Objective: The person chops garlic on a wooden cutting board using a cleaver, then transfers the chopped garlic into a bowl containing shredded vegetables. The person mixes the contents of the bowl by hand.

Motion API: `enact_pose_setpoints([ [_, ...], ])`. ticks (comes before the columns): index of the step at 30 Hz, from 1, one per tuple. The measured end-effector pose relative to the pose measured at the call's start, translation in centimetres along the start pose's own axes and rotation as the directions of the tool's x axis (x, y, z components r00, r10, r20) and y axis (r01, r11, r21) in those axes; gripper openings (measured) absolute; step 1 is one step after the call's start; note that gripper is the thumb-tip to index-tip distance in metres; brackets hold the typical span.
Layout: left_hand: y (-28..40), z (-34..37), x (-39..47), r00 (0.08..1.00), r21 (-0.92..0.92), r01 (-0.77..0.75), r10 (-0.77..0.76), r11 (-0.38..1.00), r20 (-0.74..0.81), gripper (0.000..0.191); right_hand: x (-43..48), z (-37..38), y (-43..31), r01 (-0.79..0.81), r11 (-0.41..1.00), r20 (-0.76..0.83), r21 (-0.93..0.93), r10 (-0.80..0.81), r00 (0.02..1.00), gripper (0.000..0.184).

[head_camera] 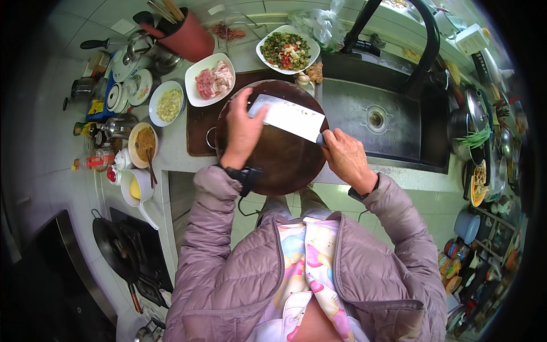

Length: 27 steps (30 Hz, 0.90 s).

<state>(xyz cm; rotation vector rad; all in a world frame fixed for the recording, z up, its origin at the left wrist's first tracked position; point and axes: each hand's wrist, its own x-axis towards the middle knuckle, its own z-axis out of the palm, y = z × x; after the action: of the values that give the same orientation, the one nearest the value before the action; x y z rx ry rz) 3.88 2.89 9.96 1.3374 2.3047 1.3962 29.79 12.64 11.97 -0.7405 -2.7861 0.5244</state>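
Note:
My right hand [347, 158] grips the dark handle of a kitchen cleaver [295, 116]. The wide blade lies flat or nearly so above a round wooden chopping board [282, 171], pointing left, with small green scraps on it. At the blade's far end is my left hand [244, 128], slightly blurred, its thumb and fingers apart. The thumb overlaps the blade's corner; whether it touches the metal I cannot tell. Just beyond the board stand a white bowl [316, 55] of chopped greens with red pepper and garlic, and a white bowl [210, 101] of sliced raw meat.
A dark sink [350, 132] with a black faucet [427, 47] lies right of the board. Garlic [302, 79] and ginger [316, 72] sit between. Leftward are a bowl [154, 110] of chopped pale pieces, a bowl [133, 150] with chopsticks, and a white ladle-like pot [128, 179]. A wok [112, 239] rests lower left.

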Motion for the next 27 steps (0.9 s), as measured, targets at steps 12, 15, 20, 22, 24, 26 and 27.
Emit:
enact_pose_setpoints([
  [12, 3.3, 9.7, -1.5, 0.981, 0.101, -0.057, 0.037, 0.993, 0.189, 0.062, 0.4, -1.5, -2.0, 0.059, 0.981, 0.007, -0.185, -0.059, 0.998, 0.022],
  [15, 2.3, 10.3, -1.4, 0.986, 0.14, -0.05, 0.027, 0.989, 0.167, 0.059, 0.2, -1.7, -1.8, 0.052, 0.979, 0.016, -0.198, -0.05, 0.999, 0.021],
  [20, -0.4, 9.9, -0.6, 0.99, 0.201, -0.01, -0.019, 0.98, 0.138, 0.055, -0.2, -2.0, -1.3, 0.036, 0.979, 0.01, -0.202, -0.035, 0.999, 0.02],
  [22, -1.4, 9.8, -0.3, 0.992, 0.222, -0.003, -0.024, 0.975, 0.12, 0.055, -0.4, -2.1, -1.1, 0.03, 0.98, 0.012, -0.195, -0.028, 1.0, 0.019],
  [24, -2.5, 9.5, -0.1, 0.992, 0.247, 0.017, -0.046, 0.969, 0.114, 0.055, -0.5, -2.2, -0.7, 0.024, 0.981, 0.016, -0.191, -0.021, 1.0, 0.018],
  [26, -3.6, 9.3, 0.1, 0.991, 0.257, 0.046, -0.076, 0.965, 0.108, 0.054, -0.7, -2.5, -0.3, 0.01, 0.983, 0.031, -0.184, -0.004, 1.0, 0.022],
  [27, -4.2, 9.2, 0.2, 0.988, 0.265, 0.074, -0.108, 0.961, 0.114, 0.054, -0.7, -2.7, -0.1, -0.009, 0.984, 0.057, -0.177, 0.019, 0.998, 0.024],
])
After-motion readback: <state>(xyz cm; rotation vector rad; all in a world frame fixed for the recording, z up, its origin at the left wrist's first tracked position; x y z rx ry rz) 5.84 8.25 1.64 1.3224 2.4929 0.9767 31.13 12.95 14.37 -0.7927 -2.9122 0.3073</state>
